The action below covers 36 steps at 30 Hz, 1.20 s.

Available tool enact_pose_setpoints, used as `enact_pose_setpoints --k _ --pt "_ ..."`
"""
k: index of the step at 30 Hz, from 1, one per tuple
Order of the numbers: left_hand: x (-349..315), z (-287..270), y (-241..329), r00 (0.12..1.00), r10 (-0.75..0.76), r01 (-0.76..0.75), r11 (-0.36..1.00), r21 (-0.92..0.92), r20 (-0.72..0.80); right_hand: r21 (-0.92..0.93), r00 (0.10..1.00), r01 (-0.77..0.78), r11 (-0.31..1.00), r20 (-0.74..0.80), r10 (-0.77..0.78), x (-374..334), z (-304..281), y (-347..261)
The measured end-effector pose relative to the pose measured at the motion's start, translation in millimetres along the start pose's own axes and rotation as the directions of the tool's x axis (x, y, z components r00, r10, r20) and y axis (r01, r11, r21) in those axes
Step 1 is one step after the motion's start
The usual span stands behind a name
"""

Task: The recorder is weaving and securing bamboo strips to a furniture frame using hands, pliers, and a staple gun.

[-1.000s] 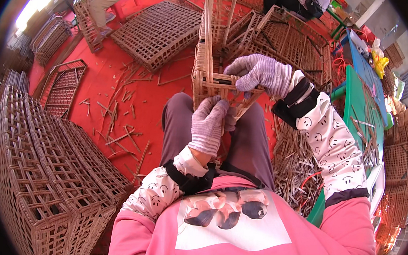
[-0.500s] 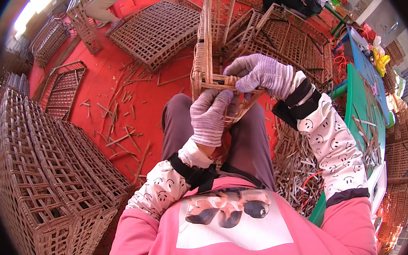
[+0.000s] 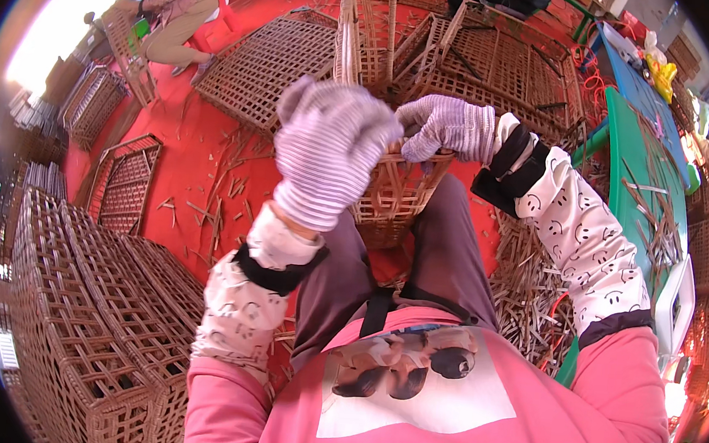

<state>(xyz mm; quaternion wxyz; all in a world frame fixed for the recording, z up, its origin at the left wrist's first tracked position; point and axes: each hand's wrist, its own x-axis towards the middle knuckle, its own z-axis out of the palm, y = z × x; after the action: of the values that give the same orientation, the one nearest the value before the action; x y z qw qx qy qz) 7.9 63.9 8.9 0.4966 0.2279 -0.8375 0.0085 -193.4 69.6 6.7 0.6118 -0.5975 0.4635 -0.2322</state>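
Note:
A brown woven basket point(image 3: 394, 193) with a tall upright handle point(image 3: 348, 42) stands between my knees. My right hand point(image 3: 449, 129), in a striped purple-and-white glove, is closed on the basket's upper rim at its right side, thumb turned toward me. In front of the handle's base is my left hand point(image 3: 331, 153), in a matching glove and slightly blurred. It is raised with its back toward me and its fingers curled; whatever lies in them is hidden. This hand also covers the rim's left part.
Large woven panels and frames point(image 3: 272, 57) lie on the red floor point(image 3: 194, 246) among cut strips. Stacked woven baskets point(image 3: 97, 318) rise at my left. On the right, a green table point(image 3: 645, 178) holds loose strips. A person point(image 3: 180, 8) sits at the far left.
My left hand has left the near side of the basket's rim and moved up and to the left. My right hand stays at the rim, slightly higher in view.

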Motion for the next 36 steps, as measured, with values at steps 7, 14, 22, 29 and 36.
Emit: enact_pose_setpoints --k 7,14,22,29,36 --pt "117 -57 24 0.976 0.052 -0.116 0.947 -0.3 -0.214 0.048 0.998 -0.049 0.998 -0.041 0.051 -5 3 -2" --pt "170 -5 0 0.994 -0.073 0.033 0.906 -0.421 -0.081 -0.074 0.995 0.048 0.996 -0.078 -0.054 -1 12 6" --pt "173 76 -107 0.986 -0.165 0.166 0.986 -0.027 0.031 -0.691 0.666 0.249 0.679 -0.387 -0.638 -20 48 26" --pt "146 101 -133 0.942 -0.259 0.234 0.963 0.135 0.216 -0.849 0.852 0.053 0.525 -0.236 -0.468 -24 50 -5" --pt "112 52 -71 0.989 -0.116 0.105 0.987 -0.12 -0.09 -0.787 0.793 0.341 0.514 -0.052 -0.607 5 21 7"
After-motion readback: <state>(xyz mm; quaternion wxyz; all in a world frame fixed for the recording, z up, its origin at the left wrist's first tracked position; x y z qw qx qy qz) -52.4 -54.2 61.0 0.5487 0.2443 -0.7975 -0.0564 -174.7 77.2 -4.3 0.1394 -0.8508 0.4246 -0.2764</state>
